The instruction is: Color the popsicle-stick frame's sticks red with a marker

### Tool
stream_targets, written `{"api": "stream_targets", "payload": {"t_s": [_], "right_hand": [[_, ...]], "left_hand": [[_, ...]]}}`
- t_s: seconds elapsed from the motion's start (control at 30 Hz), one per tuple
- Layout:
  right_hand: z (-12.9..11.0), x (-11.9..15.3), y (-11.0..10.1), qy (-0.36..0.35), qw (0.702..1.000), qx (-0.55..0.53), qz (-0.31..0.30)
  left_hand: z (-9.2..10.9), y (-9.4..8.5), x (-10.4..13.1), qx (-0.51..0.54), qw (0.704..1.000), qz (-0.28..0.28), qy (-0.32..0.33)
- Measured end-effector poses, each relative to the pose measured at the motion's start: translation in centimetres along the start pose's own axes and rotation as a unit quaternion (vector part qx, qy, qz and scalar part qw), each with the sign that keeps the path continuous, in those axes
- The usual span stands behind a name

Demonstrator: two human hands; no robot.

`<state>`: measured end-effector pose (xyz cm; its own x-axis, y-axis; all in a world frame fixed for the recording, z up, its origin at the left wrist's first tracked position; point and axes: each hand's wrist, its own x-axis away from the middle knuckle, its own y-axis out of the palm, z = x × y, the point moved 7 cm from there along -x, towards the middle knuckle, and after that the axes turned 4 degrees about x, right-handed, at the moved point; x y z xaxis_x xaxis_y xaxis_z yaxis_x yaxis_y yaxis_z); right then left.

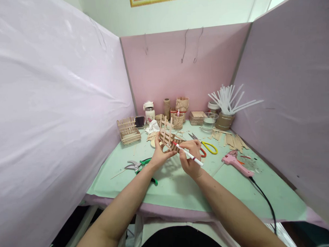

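A small slatted frame of wooden craft sticks (166, 134) is lifted above the table, tilted. My left hand (160, 155) grips it from the left and below, thumb along its near edge. In my right hand (191, 158) is a white marker pen (191, 156), held like a writing tool. Its red tip end points at the slats on the right side of the frame; whether it touches them I cannot tell. Just behind my right hand lie scissors (208, 147) with yellow and red handles. Green-handled pruning shears (136, 165) rest left of my left forearm.
A pink glue gun (237, 163) with a black cord lies at the right, near loose craft sticks (233, 139). White glue sticks (228, 99) stand in a brown pot. A cup of water (208, 123), a slatted wooden basket (129, 133) and a bottle (149, 112) line the back.
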<state>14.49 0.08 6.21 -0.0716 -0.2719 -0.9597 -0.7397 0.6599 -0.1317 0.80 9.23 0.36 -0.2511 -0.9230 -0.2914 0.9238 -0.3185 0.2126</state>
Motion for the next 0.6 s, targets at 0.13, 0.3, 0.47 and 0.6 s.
{"api": "stream_targets", "payload": {"t_s": [0.13,0.3,0.47,0.6], "right_hand": [[0.22,0.05,0.03,0.005,1.000,0.010,0.004],[0.19,-0.01,-0.05,-0.001,1.000,0.021,0.008],[0.26,0.01,-0.10,-0.001,1.000,0.020,0.011],[0.41,0.04,-0.17,0.003,1.000,0.021,0.019]], "left_hand": [[0.12,0.05,0.06,-0.006,1.000,0.003,-0.002],[0.27,0.21,0.08,-0.009,1.000,0.007,-0.009],[0.20,0.15,0.08,-0.006,1.000,0.005,-0.003],[0.02,0.05,0.02,-0.006,1.000,0.000,0.002]]}}
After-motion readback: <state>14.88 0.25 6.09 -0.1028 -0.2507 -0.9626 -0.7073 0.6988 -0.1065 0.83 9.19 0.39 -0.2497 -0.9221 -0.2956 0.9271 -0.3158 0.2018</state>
